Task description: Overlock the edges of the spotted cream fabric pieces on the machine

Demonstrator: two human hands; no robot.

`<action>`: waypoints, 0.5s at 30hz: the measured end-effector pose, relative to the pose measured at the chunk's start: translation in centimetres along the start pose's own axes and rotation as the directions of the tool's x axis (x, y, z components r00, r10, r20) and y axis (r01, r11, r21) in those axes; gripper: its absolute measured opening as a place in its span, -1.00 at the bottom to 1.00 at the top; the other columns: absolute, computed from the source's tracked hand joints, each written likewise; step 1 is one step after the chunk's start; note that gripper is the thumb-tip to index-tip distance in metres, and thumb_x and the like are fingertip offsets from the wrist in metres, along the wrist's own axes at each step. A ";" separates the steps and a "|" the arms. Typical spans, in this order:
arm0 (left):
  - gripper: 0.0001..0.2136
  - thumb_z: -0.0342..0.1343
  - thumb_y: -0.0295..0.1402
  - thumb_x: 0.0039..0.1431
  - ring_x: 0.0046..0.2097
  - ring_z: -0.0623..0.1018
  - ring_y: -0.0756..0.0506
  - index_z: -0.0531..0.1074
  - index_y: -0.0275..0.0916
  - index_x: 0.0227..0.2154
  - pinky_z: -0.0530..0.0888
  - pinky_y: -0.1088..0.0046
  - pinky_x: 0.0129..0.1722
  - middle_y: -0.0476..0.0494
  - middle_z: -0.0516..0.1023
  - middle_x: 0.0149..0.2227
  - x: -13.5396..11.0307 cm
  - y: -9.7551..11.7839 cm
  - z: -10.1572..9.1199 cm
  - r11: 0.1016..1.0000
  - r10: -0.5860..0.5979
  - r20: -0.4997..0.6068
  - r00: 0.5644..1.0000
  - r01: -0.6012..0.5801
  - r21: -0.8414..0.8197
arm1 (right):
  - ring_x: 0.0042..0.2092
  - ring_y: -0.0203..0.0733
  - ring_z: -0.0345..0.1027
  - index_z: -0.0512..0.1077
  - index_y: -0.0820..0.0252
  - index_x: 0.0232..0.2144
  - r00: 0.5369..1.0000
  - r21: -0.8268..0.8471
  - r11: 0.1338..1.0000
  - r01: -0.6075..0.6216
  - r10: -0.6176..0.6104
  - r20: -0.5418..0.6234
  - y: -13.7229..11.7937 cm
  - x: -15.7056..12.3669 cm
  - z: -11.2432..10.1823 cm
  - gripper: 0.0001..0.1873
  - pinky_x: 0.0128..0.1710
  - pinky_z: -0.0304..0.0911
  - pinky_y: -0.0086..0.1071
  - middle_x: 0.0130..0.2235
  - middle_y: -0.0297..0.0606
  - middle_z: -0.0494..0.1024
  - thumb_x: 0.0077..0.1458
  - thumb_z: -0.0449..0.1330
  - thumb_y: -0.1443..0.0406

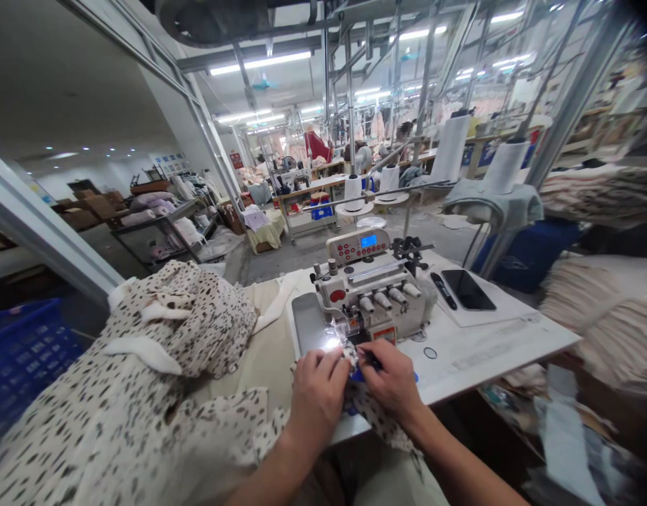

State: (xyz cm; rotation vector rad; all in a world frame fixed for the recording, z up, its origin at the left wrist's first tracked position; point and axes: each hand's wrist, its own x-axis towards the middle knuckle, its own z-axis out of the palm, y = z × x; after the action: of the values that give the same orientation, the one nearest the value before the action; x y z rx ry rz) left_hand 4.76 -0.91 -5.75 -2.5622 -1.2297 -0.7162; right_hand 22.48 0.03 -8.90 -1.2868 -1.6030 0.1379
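Note:
A white overlock sewing machine (370,292) stands in front of me, its lamp lighting the needle area. At its front edge, my left hand (318,390) presses black-spotted cream fabric (379,414), fingers bent and close together. Just to the right, my right hand (391,376) is closed with its fingertips pinching the edge of the same fabric. A small dark thing shows by the right fingers, too hidden to name. Part of the fabric hangs over the table edge below my hands. A blue piece (359,376) shows under them.
Spotted fabric (197,323) lies heaped at left, beside a blue crate (25,344). A phone (468,289), a dark pen-like item (444,291) and a small ring (430,353) lie right of the machine. Thread cones (450,151) stand behind; folded fabric stacks (608,309) are far right.

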 end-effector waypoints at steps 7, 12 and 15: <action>-0.74 0.08 -0.44 0.31 -0.02 0.38 -0.19 0.45 -0.11 0.02 0.35 0.20 -0.07 -0.15 0.47 0.11 0.1 0.8 0.4 0.998 -0.058 -0.005 0.998 0.058 0.028 | -0.31 -0.12 0.51 0.53 0.17 -0.42 0.935 -0.209 0.977 -0.046 0.116 0.336 -1.7 2.3 -3.7 -0.54 -0.32 0.22 -0.35 -0.38 -0.19 0.63 0.37 -0.08 0.19; -0.73 0.14 -0.43 0.28 -0.03 0.38 -0.21 0.46 -0.10 0.01 0.34 0.19 -0.09 -0.15 0.48 0.11 0.1 0.9 0.5 0.996 -0.068 -0.044 0.997 0.070 0.049 | -0.38 -0.10 0.51 0.54 0.18 -0.48 0.907 -0.577 0.809 0.113 0.153 0.392 -2.3 3.7 -4.1 -0.59 -0.43 0.06 -0.34 -0.40 -0.13 0.64 0.33 0.03 0.22; -0.73 0.14 -0.43 0.28 -0.04 0.39 -0.20 0.46 -0.09 0.02 0.34 0.20 -0.10 -0.15 0.49 0.10 0.2 0.9 0.5 0.997 -0.059 -0.051 0.997 0.062 0.052 | -0.38 -0.11 0.51 0.55 0.15 -0.49 0.904 -0.599 0.782 0.171 0.118 0.411 -2.8 4.0 -4.0 -0.61 -0.47 -0.01 -0.34 -0.41 -0.17 0.64 0.31 0.06 0.21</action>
State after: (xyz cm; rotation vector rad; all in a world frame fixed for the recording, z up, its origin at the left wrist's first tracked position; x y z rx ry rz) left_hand 5.76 -1.17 -6.11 -2.4588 -1.2984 -0.7435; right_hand 24.12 0.07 -2.79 -1.8357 -2.1589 -0.1656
